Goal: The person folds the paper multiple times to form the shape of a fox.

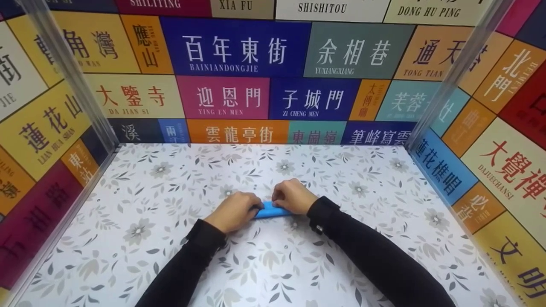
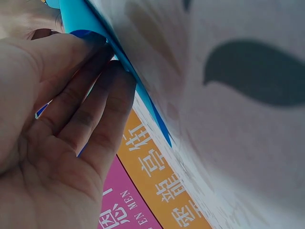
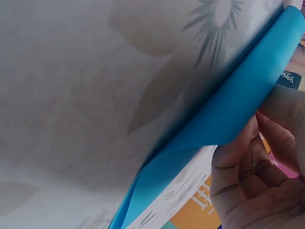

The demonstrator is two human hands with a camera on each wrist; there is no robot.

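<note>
A bright blue sheet of paper (image 1: 273, 211), curled over into a narrow strip, lies on the patterned surface between the two hands. At its left end, my left hand (image 1: 239, 209) pinches the paper, thumb on the near side and fingers behind. My right hand (image 1: 296, 197) pinches its upper edge toward the right end with thumb and fingertips. Up close in the right wrist view, the sheet (image 3: 238, 105) bulges in a rounded bend and flattens to a pointed corner. The left wrist view shows the sheet (image 2: 78, 16) partly hidden behind the left fingers.
A white tabletop (image 1: 179, 264) printed with grey flowers and leaves spreads around both hands. Colourful panels with Chinese place names form a back wall (image 1: 236, 47), a left wall (image 1: 34, 140) and a right wall (image 1: 507, 140). Clear strips run along the corners.
</note>
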